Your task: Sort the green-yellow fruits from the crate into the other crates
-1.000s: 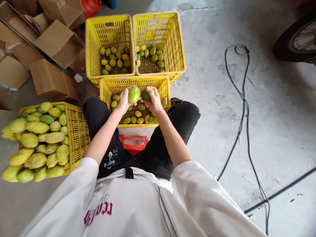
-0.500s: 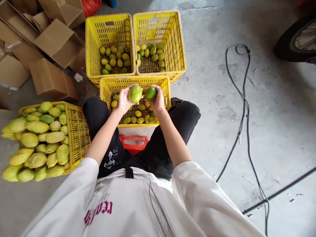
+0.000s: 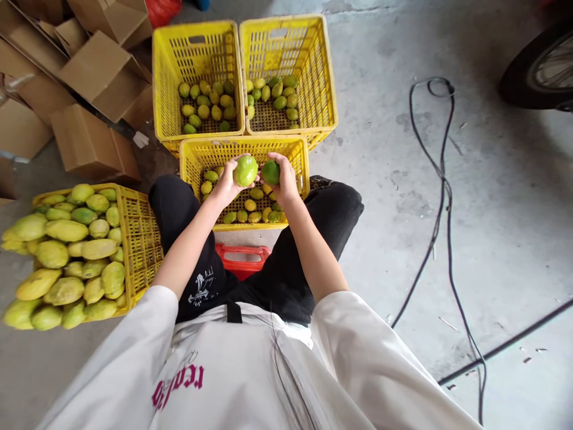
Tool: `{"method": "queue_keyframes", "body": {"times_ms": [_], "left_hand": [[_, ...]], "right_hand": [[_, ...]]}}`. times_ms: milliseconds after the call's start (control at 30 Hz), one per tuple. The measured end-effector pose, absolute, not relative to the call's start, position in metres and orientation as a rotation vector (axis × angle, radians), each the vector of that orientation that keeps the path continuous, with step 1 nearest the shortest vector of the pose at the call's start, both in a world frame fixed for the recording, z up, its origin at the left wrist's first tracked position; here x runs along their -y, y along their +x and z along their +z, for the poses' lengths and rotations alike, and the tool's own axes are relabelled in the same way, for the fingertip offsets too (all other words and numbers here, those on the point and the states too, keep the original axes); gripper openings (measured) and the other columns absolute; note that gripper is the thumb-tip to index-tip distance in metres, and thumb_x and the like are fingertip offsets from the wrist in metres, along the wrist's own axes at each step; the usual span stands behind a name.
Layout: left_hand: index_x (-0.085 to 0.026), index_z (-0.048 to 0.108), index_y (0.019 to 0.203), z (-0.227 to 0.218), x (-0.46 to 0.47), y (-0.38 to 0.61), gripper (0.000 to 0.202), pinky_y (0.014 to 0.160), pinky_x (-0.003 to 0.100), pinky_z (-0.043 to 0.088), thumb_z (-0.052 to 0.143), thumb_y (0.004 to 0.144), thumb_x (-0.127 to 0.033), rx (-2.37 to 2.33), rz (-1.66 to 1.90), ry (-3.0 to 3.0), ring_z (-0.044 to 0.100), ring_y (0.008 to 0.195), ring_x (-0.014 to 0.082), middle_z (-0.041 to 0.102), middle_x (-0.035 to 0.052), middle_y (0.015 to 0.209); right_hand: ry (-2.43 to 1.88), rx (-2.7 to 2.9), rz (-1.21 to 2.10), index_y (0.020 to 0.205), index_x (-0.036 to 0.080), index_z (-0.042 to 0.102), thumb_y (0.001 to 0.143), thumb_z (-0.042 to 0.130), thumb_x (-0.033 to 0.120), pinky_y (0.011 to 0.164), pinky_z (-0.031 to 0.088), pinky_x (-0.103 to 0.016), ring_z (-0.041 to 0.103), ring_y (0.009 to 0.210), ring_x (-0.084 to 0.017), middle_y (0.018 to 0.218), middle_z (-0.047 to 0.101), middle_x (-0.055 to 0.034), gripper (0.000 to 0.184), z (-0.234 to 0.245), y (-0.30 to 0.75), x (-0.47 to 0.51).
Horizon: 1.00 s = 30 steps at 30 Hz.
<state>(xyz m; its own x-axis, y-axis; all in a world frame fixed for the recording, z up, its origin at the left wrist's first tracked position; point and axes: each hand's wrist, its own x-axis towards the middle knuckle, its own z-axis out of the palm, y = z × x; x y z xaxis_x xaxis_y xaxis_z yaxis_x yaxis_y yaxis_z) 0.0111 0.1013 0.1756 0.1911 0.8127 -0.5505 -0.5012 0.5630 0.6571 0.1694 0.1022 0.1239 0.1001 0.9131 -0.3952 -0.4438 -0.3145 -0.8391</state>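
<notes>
My left hand (image 3: 226, 185) is closed around a light green fruit (image 3: 245, 170). My right hand (image 3: 283, 182) grips a darker green fruit (image 3: 270, 172). Both fruits are held side by side, nearly touching, above the near yellow crate (image 3: 194, 156) between my knees. That crate holds several small green and yellow fruits on its floor. I sit on a red stool (image 3: 242, 260).
Two more yellow crates (image 3: 170, 71) (image 3: 321, 71) with several fruits stand behind the near one. A full yellow crate (image 3: 141, 239) of large yellow-green fruits is at my left. Cardboard boxes (image 3: 96, 77) pile at the back left. A black cable (image 3: 441, 185) crosses the concrete floor; a wheel (image 3: 539, 68) is far right.
The right hand has turned its fruit up into view and brought it level with the left one. Both hands stay over the near crate.
</notes>
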Motion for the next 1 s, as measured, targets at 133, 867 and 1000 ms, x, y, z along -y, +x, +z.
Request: {"method": "queue_keyframes", "body": {"times_ms": [133, 867, 1000], "left_hand": [[-0.022, 0.069, 0.129, 0.175, -0.101, 0.014, 0.038, 0.062, 0.028, 0.061, 0.043, 0.109, -0.040, -1.035, 0.955, 0.386, 0.084, 0.091, 0.0252, 0.082, 0.0096, 0.104], [-0.023, 0.069, 0.130, 0.175, -0.105, 0.008, 0.035, 0.094, 0.029, 0.061, 0.055, 0.106, -0.044, -0.976, 1.093, 0.243, 0.077, 0.115, 0.0224, 0.079, 0.0086, 0.124], [-0.024, 0.071, 0.126, 0.172, -0.103, 0.006, 0.029, 0.090, 0.027, 0.062, 0.055, 0.105, -0.036, -0.965, 1.125, 0.235, 0.076, 0.103, 0.0177, 0.079, 0.0059, 0.115]], "right_hand": [[-1.208, 0.546, 1.556, 0.098, 0.028, 0.061, 0.079, 0.076, 0.075, 0.083, 0.072, -0.040, 0.080, 0.109, -0.029, 0.093, 0.072, -0.0029, 0.054, 0.120, 0.170, -0.104], [-1.260, 0.458, 1.516, 0.099, 0.029, 0.056, 0.091, 0.063, 0.076, 0.074, 0.068, -0.038, 0.075, 0.109, -0.028, 0.092, 0.071, -0.0038, 0.048, 0.120, 0.166, -0.113], [-1.220, 0.472, 1.513, 0.101, 0.030, 0.058, 0.084, 0.072, 0.079, 0.074, 0.068, -0.034, 0.076, 0.109, -0.025, 0.100, 0.071, -0.0020, 0.053, 0.127, 0.162, -0.108]]}}
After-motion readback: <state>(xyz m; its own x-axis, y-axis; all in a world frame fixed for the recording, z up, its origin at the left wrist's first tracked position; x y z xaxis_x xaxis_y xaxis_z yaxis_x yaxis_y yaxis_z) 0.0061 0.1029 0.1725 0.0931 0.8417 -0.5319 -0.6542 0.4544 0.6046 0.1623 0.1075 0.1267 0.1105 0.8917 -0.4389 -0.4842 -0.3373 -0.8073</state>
